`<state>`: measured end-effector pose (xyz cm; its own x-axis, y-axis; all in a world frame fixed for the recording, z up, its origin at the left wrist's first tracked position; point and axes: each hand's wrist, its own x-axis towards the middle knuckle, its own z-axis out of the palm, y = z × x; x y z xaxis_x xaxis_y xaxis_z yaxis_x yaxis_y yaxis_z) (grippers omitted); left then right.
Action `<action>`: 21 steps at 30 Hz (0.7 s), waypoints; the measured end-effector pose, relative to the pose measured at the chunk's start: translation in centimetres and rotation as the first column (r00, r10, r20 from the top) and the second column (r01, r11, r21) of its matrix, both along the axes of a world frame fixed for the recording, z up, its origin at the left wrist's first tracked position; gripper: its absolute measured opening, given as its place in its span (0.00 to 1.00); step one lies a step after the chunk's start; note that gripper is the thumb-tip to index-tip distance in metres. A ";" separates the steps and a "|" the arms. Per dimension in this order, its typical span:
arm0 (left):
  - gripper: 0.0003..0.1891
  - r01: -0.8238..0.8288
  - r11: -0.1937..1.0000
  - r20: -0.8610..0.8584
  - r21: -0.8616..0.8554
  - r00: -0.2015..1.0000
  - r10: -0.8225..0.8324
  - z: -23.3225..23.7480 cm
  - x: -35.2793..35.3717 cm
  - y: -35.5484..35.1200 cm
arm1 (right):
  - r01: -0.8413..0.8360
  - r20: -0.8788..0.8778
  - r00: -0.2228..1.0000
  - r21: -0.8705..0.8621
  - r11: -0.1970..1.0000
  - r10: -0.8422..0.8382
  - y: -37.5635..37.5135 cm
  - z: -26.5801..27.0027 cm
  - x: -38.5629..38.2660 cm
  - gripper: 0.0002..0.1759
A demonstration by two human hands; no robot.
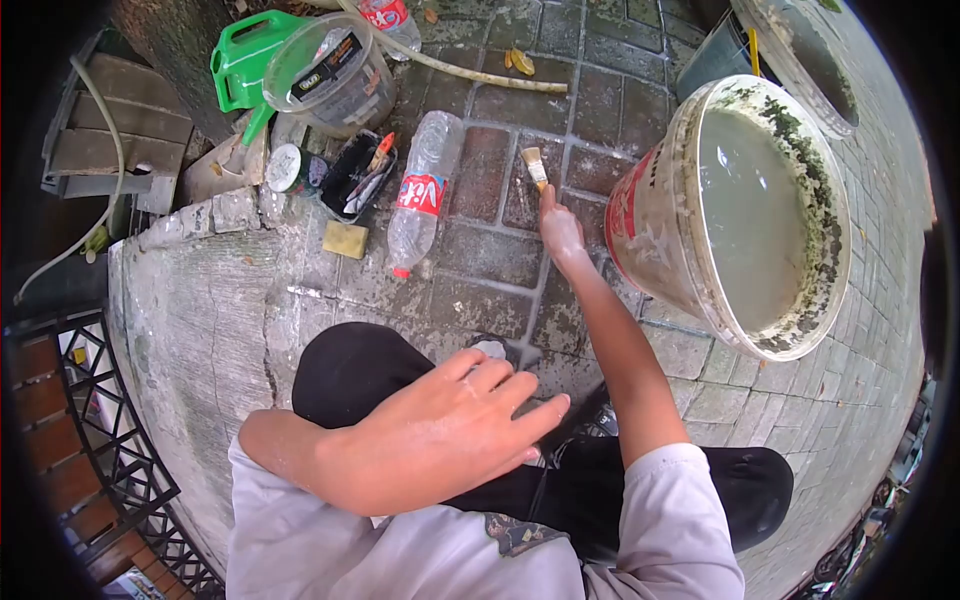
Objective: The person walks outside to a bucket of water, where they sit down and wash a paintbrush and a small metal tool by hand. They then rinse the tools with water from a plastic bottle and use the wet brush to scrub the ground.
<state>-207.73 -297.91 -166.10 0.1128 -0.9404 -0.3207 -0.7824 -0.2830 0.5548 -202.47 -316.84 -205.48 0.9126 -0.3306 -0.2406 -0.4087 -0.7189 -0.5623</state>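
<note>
My right hand [562,235] is closed around the handle of a paintbrush [535,166]. The brush's pale bristles point away from me, over the grey paving. Across my lap reaches my left hand [460,425], back upward, its fingers loosely bent and apart, with nothing visible in it. Just right of the brush stands a large white bucket [690,215] of cloudy water [752,215], its inner wall stained dark green. A clear plastic bottle [415,235] with a red label lies on the bricks to the left of the brush.
Left of the bottle are a yellow sponge [345,240], a black tray [340,190] with an orange-handled tool, and a small jar [284,168]. Behind them stand a clear tub [350,105] and a green watering can [240,75]. A hose [480,76] crosses the paving.
</note>
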 end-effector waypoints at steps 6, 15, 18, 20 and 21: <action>0.23 0.018 0.998 0.048 -0.059 0.999 -0.015 -0.5 0.1 0.0 | -0.060 -0.068 0.996 0.008 0.998 0.060 1.5 1.2 -5.3 0.15; 0.25 0.006 1.000 0.013 0.007 1.000 -0.006 0.2 -0.4 0.3 | -0.161 -0.019 0.987 -0.139 0.977 0.160 0.7 -0.6 -1.8 0.12; 0.26 -0.005 1.000 0.025 -0.007 1.000 0.006 0.1 -0.2 0.3 | -0.227 -0.038 0.974 -0.104 0.968 0.224 -0.5 0.4 -1.9 0.15; 0.26 -0.002 1.000 0.020 -0.020 1.000 0.002 0.1 0.0 0.0 | -0.094 -0.074 0.994 -0.117 0.989 0.086 -1.1 0.7 -0.7 0.17; 0.26 0.011 1.000 0.017 -0.014 1.000 -0.010 0.1 0.0 -0.2 | -0.084 -0.077 0.994 -0.118 0.990 0.075 -0.7 0.9 0.1 0.17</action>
<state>-207.71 -298.13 -165.97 0.1080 -0.9459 -0.3058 -0.7946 -0.2671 0.5453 -202.37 -317.51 -204.58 0.9188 -0.2886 -0.2692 -0.3840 -0.8113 -0.4409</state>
